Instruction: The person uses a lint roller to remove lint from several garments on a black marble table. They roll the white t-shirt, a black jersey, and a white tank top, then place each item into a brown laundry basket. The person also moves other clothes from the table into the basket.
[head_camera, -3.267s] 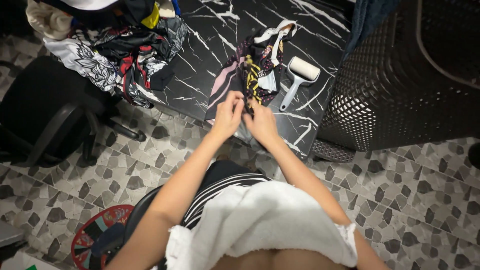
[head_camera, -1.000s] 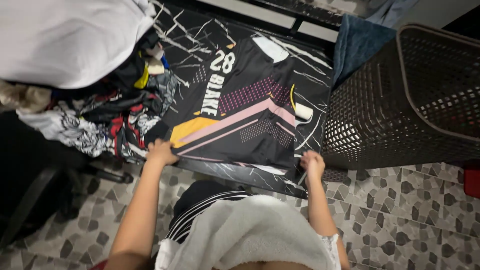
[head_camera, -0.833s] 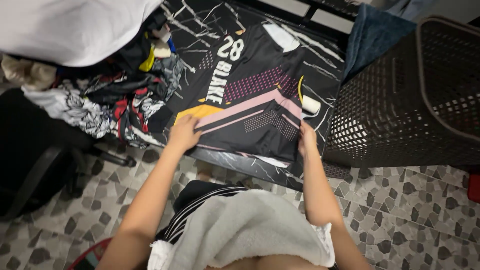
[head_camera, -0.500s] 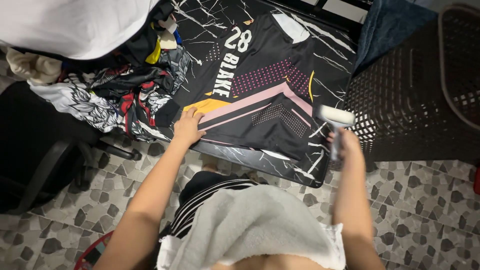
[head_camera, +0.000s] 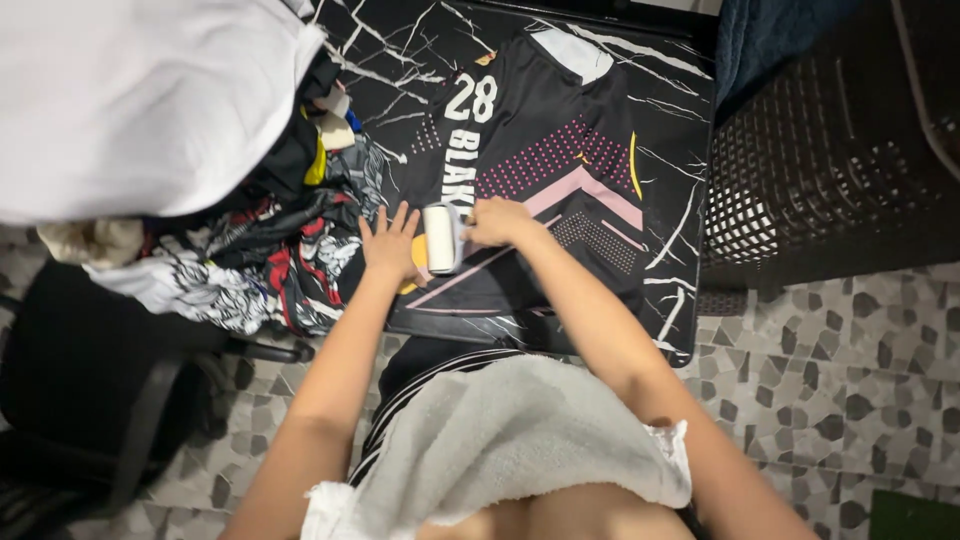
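A black sports jersey (head_camera: 560, 170) with pink, yellow and white markings lies spread flat on a black marble-patterned table (head_camera: 680, 250). My left hand (head_camera: 388, 243) presses flat on the jersey's lower left edge, fingers spread. My right hand (head_camera: 497, 221) grips the handle of a white lint roller (head_camera: 439, 238), whose roll rests on the jersey just right of my left hand.
A heap of patterned clothes (head_camera: 270, 270) and a large white cloth (head_camera: 130, 100) crowd the table's left side. A dark woven laundry basket (head_camera: 840, 150) stands at the right, with blue fabric (head_camera: 760, 40) behind it. A black office chair (head_camera: 90, 380) sits on the mosaic floor at left.
My right hand picked up the lint roller from the table's right side and carried it left onto the jersey. My left hand stayed pressed on the jersey's left edge.
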